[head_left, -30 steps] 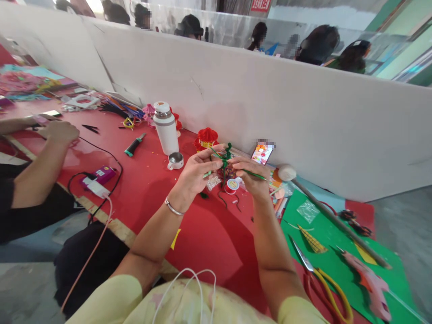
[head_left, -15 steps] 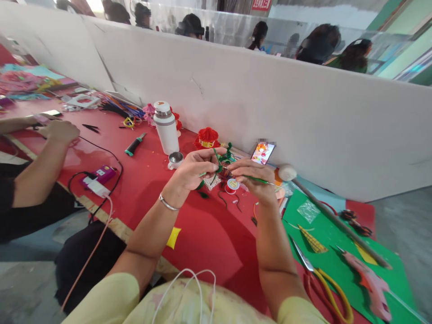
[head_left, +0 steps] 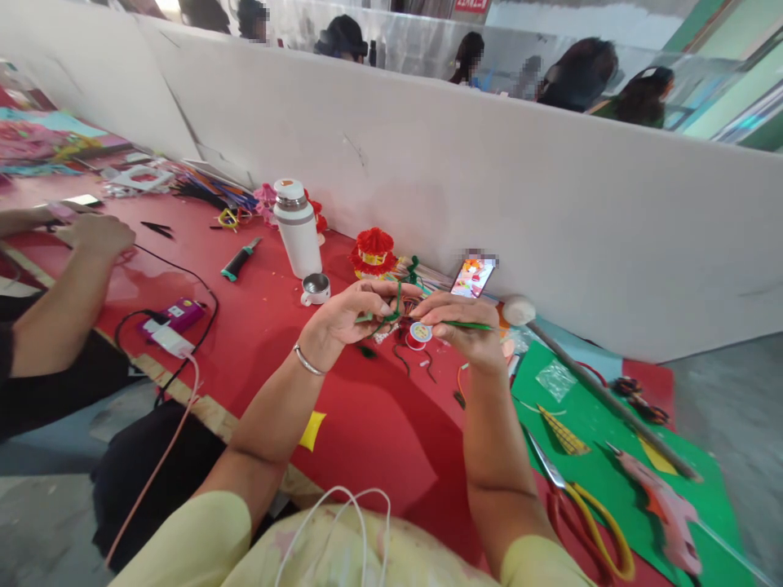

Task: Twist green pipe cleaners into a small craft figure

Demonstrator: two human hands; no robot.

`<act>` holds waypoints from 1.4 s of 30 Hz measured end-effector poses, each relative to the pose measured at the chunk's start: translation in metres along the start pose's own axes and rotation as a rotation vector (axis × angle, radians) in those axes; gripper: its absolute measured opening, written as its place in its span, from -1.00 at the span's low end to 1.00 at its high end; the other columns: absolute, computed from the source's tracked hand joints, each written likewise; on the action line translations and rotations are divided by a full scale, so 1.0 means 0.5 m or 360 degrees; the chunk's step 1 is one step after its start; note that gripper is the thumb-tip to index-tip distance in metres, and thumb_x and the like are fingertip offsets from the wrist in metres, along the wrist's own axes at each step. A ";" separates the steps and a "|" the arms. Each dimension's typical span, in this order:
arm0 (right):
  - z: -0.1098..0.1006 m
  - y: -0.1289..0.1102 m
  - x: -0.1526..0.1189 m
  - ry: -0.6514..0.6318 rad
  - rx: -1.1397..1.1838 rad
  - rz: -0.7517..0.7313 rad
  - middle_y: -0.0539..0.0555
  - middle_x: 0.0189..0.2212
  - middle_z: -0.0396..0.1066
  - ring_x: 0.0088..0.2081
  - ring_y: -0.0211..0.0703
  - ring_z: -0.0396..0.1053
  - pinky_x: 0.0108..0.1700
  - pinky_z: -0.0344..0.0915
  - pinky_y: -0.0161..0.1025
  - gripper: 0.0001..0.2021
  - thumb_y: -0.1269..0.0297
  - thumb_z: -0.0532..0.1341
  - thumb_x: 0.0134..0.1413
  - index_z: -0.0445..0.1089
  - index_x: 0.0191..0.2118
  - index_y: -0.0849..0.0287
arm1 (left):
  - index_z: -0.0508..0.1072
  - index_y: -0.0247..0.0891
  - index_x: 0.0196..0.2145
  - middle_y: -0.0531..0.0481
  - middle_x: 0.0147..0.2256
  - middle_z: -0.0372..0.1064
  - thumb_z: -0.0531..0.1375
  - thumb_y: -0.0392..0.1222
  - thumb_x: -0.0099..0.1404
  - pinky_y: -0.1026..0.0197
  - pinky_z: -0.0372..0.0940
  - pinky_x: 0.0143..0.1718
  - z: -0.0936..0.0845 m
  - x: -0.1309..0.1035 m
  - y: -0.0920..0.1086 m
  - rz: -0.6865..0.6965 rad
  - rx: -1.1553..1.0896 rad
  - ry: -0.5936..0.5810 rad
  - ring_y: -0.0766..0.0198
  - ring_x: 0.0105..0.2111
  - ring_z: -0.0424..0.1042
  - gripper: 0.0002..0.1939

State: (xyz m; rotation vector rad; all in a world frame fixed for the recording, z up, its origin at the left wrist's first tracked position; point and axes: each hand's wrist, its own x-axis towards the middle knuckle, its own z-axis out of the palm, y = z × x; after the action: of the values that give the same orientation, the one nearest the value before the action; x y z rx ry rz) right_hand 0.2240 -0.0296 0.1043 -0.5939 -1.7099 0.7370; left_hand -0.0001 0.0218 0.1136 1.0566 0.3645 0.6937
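Green yarn [head_left: 396,308] is pinched between the fingertips of the left hand [head_left: 358,311], and a slim green-handled tool [head_left: 468,325] is gripped in the right hand [head_left: 462,319], its tip held near the yarn; just beyond, a thread spool [head_left: 418,334] is seen, with a white thermos [head_left: 298,236] placed farther left and a lit phone [head_left: 473,275] propped at the far right

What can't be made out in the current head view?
All head view:
Tip of the green tool: too small, beside the right hand's fingers.
Loops of the green yarn at the left hand: too small.
Spool label: print too small.
Red sign: cut off by top edge.
Neighbour's far arm: cut off by left edge.
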 end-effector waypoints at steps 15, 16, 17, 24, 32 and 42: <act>0.059 0.044 0.009 0.0449 0.0185 0.0145 0.03 -0.13 0.70 -0.06 -0.01 0.63 0.07 0.57 0.02 -0.84 -0.02 0.47 0.15 0.73 -0.21 -0.14 | 0.77 -0.19 -0.16 0.01 -0.44 0.55 0.52 -0.26 0.00 0.30 0.18 -0.55 0.008 0.021 -0.031 0.0590 0.0161 0.0428 0.45 -0.57 0.28 -0.62; 0.061 0.043 0.010 0.0489 0.0128 0.0113 0.01 -0.09 0.70 -0.01 -0.01 0.62 0.17 0.53 0.04 -0.86 0.01 0.46 0.17 0.73 -0.19 -0.16 | 0.77 -0.18 -0.16 0.00 -0.44 0.56 0.53 -0.26 -0.01 0.30 0.20 -0.55 0.011 0.022 -0.032 0.0638 0.0166 0.0470 0.44 -0.56 0.30 -0.63; 0.063 0.042 0.011 0.0515 0.0084 0.0102 0.00 -0.07 0.70 0.03 -0.01 0.61 0.23 0.49 0.05 -0.88 0.04 0.46 0.19 0.72 -0.18 -0.18 | 0.77 -0.17 -0.17 0.00 -0.44 0.57 0.55 -0.26 -0.01 0.30 0.21 -0.54 0.013 0.023 -0.033 0.0671 0.0171 0.0504 0.44 -0.56 0.31 -0.63; 0.077 0.048 0.007 0.0706 0.0016 0.0100 0.00 -0.12 0.72 0.00 -0.03 0.63 0.20 0.49 0.01 -0.89 0.07 0.42 0.24 0.71 -0.19 -0.12 | 0.77 -0.21 -0.17 0.02 -0.47 0.54 0.54 -0.24 -0.01 0.32 0.09 -0.64 0.017 0.025 -0.036 0.0624 0.0162 0.0599 0.46 -0.61 0.26 -0.62; 0.063 0.068 0.006 0.0720 0.0034 0.0238 0.07 -0.12 0.70 -0.02 0.03 0.63 0.04 0.58 0.01 -0.74 -0.09 0.43 0.19 0.69 -0.20 -0.04 | 0.74 -0.27 -0.30 0.02 -0.52 0.50 0.52 -0.21 -0.02 0.34 0.11 -0.64 0.027 0.029 -0.039 0.0608 0.0094 0.0697 0.46 -0.62 0.30 -0.74; 0.064 0.056 0.006 0.0723 -0.0111 0.0213 0.05 -0.26 0.62 -0.20 -0.09 0.54 -0.16 0.52 -0.10 -0.72 -0.10 0.41 0.21 0.68 -0.21 -0.02 | 0.68 -0.28 -0.41 0.04 -0.58 0.43 0.51 -0.21 -0.03 0.37 0.04 -0.65 0.029 0.030 -0.034 0.0575 -0.0032 0.0741 0.45 -0.62 0.31 -0.80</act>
State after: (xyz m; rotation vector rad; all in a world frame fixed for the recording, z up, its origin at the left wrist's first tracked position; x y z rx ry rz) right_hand 0.1925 -0.0139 0.0802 -0.8593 -1.2873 0.5820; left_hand 0.0255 0.0169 0.1058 0.9440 0.5711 1.2724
